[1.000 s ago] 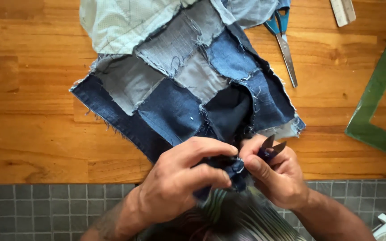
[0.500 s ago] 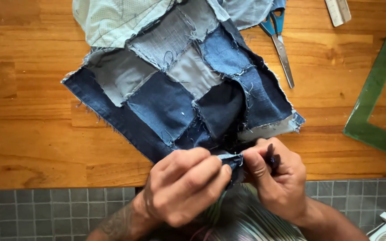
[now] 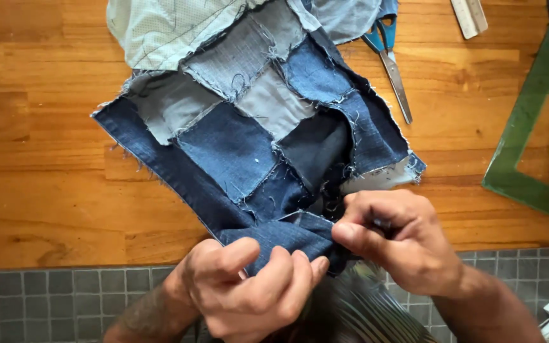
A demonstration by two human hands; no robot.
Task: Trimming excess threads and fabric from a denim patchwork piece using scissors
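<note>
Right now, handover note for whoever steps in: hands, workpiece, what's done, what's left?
Left hand: shut on the near corner of the denim patchwork, dark blue edge folded over its fingers.
Right hand: pinching the same folded corner from the right; anything else in its grip is hidden.
The patchwork lies spread on the wooden table; scissors beyond it, green set square at right, untouched.
Done: squares joined, seams frayed.
Left: the near corner, in hand.

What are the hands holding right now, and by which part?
Both hands, left and right, grip the patchwork denim piece by its near dark-blue edge, which is folded over at the corner closest to the person.
</note>
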